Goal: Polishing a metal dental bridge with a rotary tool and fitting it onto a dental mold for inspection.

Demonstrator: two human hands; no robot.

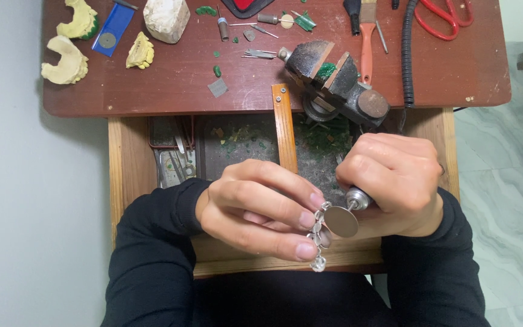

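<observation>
Head view: looking straight down on a dark red bench top [171, 91] with an open wooden drawer [129, 175] beneath it
Left hand [255, 209]: fingertips pressed together, pinching a small silvery metal piece [320, 239] of linked rounded parts, held over the drawer's front edge just before the body
Right hand [398, 181]: fingers curled tight around a rotary handpiece [356, 198], only its metal tip showing
Disc [341, 221]: one flat round grey wheel on that tip, touching the metal piece or just beside it
Progress: grinding or polishing seemingly under way, disc at the work; how much surface is finished, too small to tell; green shavings [325, 136] scattered in the drawer suggest other carving already done
Count, bench: one vise [334, 79] gripping a green lump, one wooden peg [284, 127] jutting over the drawer, four pale plaster casts [65, 60], one whitish block [166, 18], one blue card [111, 27], one red scissors [446, 15], one brush [367, 33] with orange handle, one black coiled cord [407, 54]
Count, hands: two, both in black sleeves
</observation>
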